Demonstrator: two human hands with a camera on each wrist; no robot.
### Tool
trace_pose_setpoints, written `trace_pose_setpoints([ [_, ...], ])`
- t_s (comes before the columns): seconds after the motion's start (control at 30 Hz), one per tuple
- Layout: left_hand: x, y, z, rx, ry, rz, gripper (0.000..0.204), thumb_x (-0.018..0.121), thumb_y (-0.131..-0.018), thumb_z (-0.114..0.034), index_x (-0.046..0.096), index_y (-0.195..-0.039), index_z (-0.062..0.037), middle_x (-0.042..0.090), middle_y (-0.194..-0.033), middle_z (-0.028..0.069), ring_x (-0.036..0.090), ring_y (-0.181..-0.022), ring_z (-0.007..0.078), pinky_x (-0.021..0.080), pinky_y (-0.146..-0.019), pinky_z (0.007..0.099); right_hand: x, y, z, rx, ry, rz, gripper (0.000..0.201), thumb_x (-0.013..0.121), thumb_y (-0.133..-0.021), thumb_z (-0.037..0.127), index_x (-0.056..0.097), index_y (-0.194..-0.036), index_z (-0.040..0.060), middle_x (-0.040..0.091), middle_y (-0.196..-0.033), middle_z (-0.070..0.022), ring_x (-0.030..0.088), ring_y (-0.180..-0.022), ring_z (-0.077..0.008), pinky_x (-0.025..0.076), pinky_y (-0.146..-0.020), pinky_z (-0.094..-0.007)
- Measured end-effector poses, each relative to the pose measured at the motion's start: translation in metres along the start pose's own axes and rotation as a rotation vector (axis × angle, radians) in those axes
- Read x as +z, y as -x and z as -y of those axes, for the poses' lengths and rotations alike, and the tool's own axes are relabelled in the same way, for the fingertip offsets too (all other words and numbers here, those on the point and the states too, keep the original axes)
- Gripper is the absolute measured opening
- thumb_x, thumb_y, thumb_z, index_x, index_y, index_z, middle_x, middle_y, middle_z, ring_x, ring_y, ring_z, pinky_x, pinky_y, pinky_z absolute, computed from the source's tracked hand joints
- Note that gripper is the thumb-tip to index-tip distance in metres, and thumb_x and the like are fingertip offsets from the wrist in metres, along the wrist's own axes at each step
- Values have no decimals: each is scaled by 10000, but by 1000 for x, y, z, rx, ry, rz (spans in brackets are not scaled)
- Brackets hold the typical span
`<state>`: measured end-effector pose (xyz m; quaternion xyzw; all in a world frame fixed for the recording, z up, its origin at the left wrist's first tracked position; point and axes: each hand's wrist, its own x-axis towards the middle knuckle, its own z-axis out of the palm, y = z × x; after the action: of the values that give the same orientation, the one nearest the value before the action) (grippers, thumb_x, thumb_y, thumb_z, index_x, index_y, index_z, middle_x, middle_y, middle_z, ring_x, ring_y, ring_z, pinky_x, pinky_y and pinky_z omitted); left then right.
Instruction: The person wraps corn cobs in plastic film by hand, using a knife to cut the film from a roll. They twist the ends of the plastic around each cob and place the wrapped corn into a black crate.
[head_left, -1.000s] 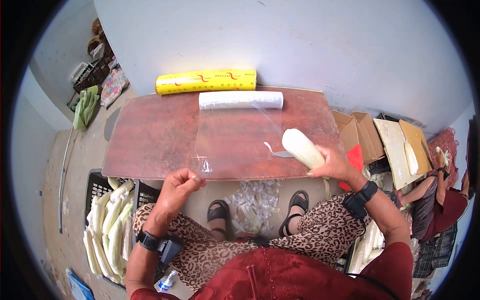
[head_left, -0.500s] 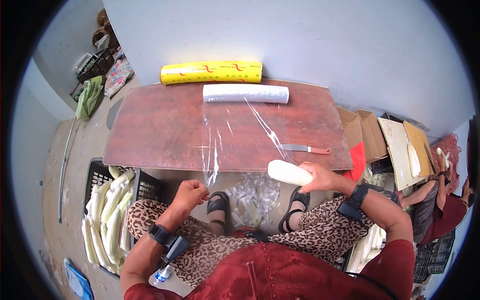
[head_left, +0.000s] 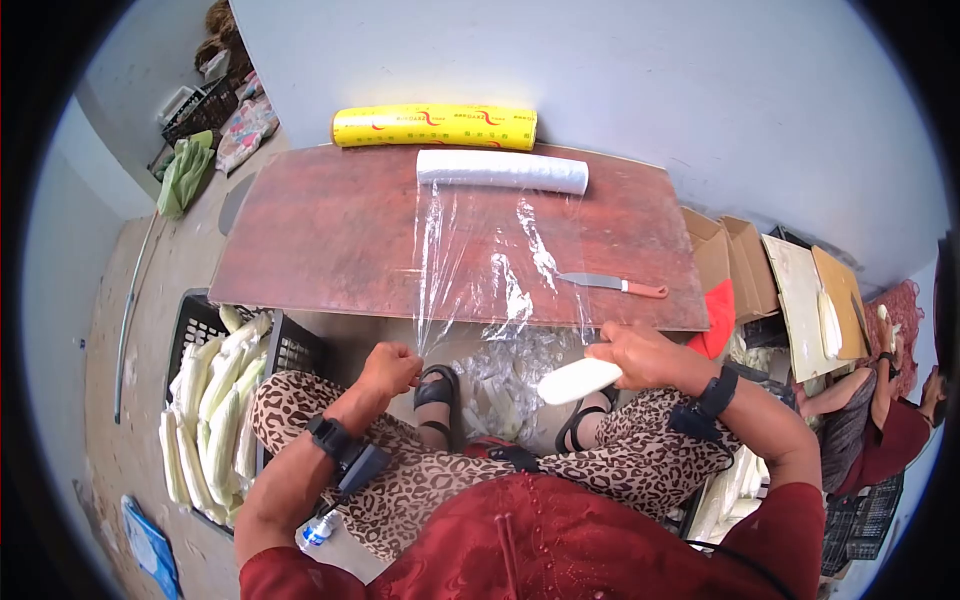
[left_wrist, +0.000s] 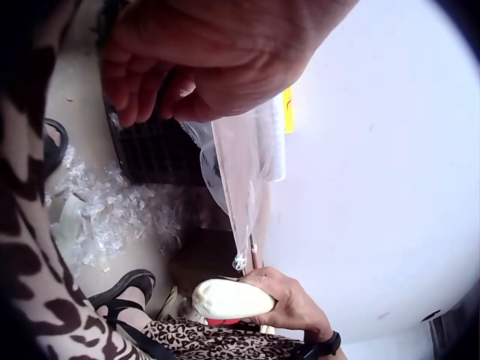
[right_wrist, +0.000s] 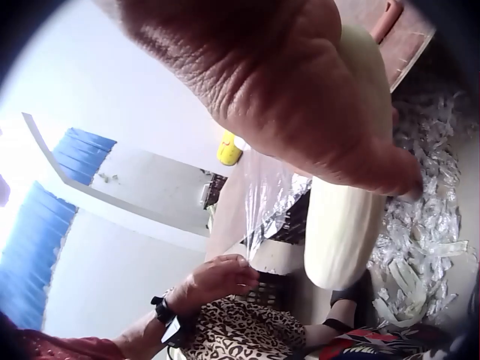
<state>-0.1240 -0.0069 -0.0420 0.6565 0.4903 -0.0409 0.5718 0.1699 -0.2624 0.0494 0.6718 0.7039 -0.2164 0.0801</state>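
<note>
Clear plastic film (head_left: pixel 510 265) stretches from a white roll (head_left: pixel 502 172) over the table's front edge. Its left corner is pinched by my left hand (head_left: pixel 390 370), fingers curled, left of the film. My right hand (head_left: pixel 645 358) grips a pale, peeled long vegetable (head_left: pixel 580 381), held below the table edge, and the film's right corner reaches that hand's fingertips. In the right wrist view the vegetable (right_wrist: pixel 341 232) sticks out beneath the palm. A knife (head_left: pixel 612 284) with an orange-brown handle lies on the table near the right hand.
A yellow film roll (head_left: pixel 435 128) lies at the table's (head_left: pixel 320 230) back. Left stands a black crate (head_left: pixel 297 347) of pale vegetables; film scraps (head_left: pixel 500 380) lie on the floor between the feet. Cardboard boxes (head_left: pixel 745 262) and another person (head_left: pixel 880 420) are at the right.
The film has been drawn down past the table's front edge. The right hand has brought the vegetable down off the table area, uncovering the knife; the left hand still pinches the film.
</note>
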Motion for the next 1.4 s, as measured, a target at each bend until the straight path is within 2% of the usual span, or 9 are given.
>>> trace_pose_setpoints([
  [0.13, 2, -1, -1, 1, -15, 13, 134, 614, -861, -136, 608, -786, -25, 663, -769, 77, 650, -663, 151, 497, -559, 264, -31, 2, 24, -46, 62, 191, 490, 730, -694, 141, 597, -1164, 104, 563, -961, -156, 601, -915, -359, 485, -735, -455],
  [0.33, 2, 1, -2, 7, 10, 9, 146, 614, -864, -148, 614, -785, -24, 664, -769, 73, 648, -664, 145, 497, -562, 264, -48, -51, 37, -209, -432, -372, 567, 768, -701, 161, 558, -1222, 85, 543, -979, -132, 585, -938, -314, 480, -761, -407],
  [0.43, -1, 3, -1, 8, 30, 15, 153, 610, -869, -159, 619, -798, -25, 666, -773, 71, 650, -672, 144, 501, -576, 264, -25, -97, 29, -162, -408, -601, 664, 822, -683, 189, 528, -1267, 73, 528, -1032, -114, 564, -972, -297, 466, -809, -402],
  [0.53, -4, 6, -1, -13, 22, -1, 156, 604, -873, -167, 622, -812, -25, 668, -775, 69, 652, -684, 143, 503, -587, 265, -13, -119, 21, -33, -234, -602, 754, 852, -656, 228, 502, -1305, 70, 518, -1080, -109, 540, -1029, -301, 436, -880, -408],
  [0.67, -6, 10, -1, -14, 64, 10, 148, 604, -870, -165, 617, -811, -29, 673, -793, 68, 659, -707, 146, 502, -608, 264, 6, -130, 10, -76, -204, -540, 760, 815, -699, 312, 472, -1349, 116, 517, -1104, -83, 510, -1082, -276, 389, -923, -436],
  [0.93, -14, 28, -16, -3, 192, 61, 103, 596, -874, -127, 601, -808, -48, 683, -824, 78, 668, -741, 158, 503, -648, 265, 16, -130, 8, -129, -103, -603, 785, 780, -741, 356, 421, -1401, 133, 491, -1151, -76, 484, -1083, -258, 380, -896, -429],
  [1.03, -17, 32, -19, 75, 412, 132, 77, 567, -905, -105, 591, -846, -60, 684, -852, 88, 671, -781, 180, 510, -693, 279, 12, -126, 9, -127, -111, -580, 773, 771, -749, 367, 423, -1397, 128, 485, -1168, -81, 477, -1093, -257, 374, -896, -426],
  [1.13, -20, 30, -24, 135, 728, 259, 69, 534, -938, -110, 578, -900, -72, 685, -933, 111, 670, -857, 213, 521, -761, 312, 11, -124, 8, -132, -95, -594, 786, 769, -748, 351, 416, -1405, 102, 485, -1203, -106, 475, -1120, -280, 363, -933, -467],
  [1.4, -10, 24, -38, 217, 1031, 291, 87, 550, -951, -165, 582, -964, -85, 667, -1112, 128, 649, -1015, 254, 530, -830, 353, 17, -122, 0, -197, -12, -642, 844, 752, -716, 471, 420, -1389, 83, 464, -1317, -89, 431, -1202, -267, 310, -963, -500],
])
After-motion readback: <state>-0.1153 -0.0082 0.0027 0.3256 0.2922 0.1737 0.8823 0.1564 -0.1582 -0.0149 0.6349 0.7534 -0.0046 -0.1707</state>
